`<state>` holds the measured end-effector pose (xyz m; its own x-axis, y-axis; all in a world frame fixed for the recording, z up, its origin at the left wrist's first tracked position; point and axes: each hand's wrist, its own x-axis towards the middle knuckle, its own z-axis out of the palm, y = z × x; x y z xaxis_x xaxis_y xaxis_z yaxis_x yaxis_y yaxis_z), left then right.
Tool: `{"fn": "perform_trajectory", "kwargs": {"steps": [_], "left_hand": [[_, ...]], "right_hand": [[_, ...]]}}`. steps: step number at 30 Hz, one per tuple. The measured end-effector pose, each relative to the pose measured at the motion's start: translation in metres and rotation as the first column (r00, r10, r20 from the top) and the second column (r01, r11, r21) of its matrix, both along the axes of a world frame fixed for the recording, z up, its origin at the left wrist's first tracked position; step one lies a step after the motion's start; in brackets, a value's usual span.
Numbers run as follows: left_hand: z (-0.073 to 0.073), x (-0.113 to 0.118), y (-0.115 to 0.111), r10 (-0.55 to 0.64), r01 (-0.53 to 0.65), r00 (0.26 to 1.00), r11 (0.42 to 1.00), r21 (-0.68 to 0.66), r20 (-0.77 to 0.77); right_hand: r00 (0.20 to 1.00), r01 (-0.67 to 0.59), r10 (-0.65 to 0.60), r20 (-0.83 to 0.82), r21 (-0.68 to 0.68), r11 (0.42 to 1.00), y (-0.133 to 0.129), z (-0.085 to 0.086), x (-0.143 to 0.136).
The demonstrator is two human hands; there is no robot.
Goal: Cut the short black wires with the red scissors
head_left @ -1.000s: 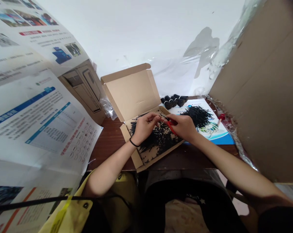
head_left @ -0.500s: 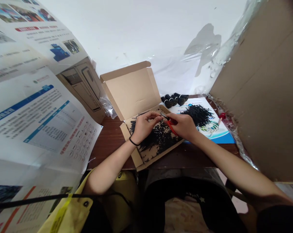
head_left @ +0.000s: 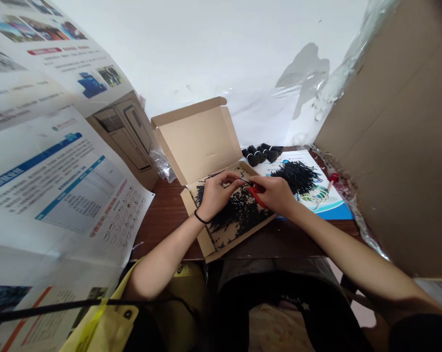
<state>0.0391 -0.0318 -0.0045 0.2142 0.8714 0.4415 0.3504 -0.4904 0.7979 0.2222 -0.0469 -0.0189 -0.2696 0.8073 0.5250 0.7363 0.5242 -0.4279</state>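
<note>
Over the open cardboard box, my left hand [head_left: 221, 191] is closed in a pinch, thumb against fingertips. What it pinches, if anything, is too small to make out. My right hand [head_left: 276, 193] is wrapped round small scissors [head_left: 256, 195] with red handles, their metal tips at my left fingertips. Below both hands, a heap of short black strips [head_left: 228, 210], some showing shiny ends, lies in the box [head_left: 239, 240] among many small black bits. Just beyond my right hand is a loose pile of longer black strips [head_left: 296, 177].
Several black bundles tied with white bands [head_left: 263, 153] lie behind the loose pile. Pale rubber bands [head_left: 316, 198] rest on a printed sheet [head_left: 334, 208] at the right. The box lid [head_left: 202, 142] stands up at the back. Cardboard [head_left: 397, 146] walls the right side; printed paper [head_left: 67, 181] hangs at left.
The scissors' tips, spread apart before, now look closer together at my left fingertips. My right hand has moved slightly towards the left one. The whole view has shifted a little.
</note>
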Motion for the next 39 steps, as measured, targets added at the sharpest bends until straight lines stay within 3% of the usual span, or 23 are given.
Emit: {"fn": "perform_trajectory", "kwargs": {"steps": [6, 13, 19, 33, 39], "left_hand": [[-0.0003, 0.0008, -0.0002, 0.008, -0.008, 1.0, 1.0, 0.005, -0.003], [-0.0024, 0.0014, -0.0002, 0.008, -0.01, 0.998, 1.0, -0.02, -0.059], [-0.0041, 0.0015, 0.0019, -0.072, 0.072, 0.997, 0.996, -0.053, -0.003], [-0.0013, 0.0018, 0.0017, -0.02, 0.02, 1.0, 0.999, -0.03, 0.022], [-0.0047, 0.0021, 0.0033, -0.126, 0.142, 0.98, 0.985, -0.097, 0.156]], "right_hand": [[0.999, 0.016, -0.016, 0.037, 0.006, 1.0, 0.0007, -0.0014, 0.0015], [0.977, 0.074, -0.084, 0.194, 0.059, 0.996, 0.0061, -0.001, 0.0069], [0.979, 0.159, -0.166, 0.119, 0.068, 0.985, 0.0062, 0.0042, 0.009], [0.998, 0.056, -0.058, 0.03, 0.053, 0.997, 0.0031, 0.0039, 0.0062], [0.999, 0.037, -0.037, 0.019, 0.035, 0.999, 0.0015, 0.0045, 0.0049]]}}
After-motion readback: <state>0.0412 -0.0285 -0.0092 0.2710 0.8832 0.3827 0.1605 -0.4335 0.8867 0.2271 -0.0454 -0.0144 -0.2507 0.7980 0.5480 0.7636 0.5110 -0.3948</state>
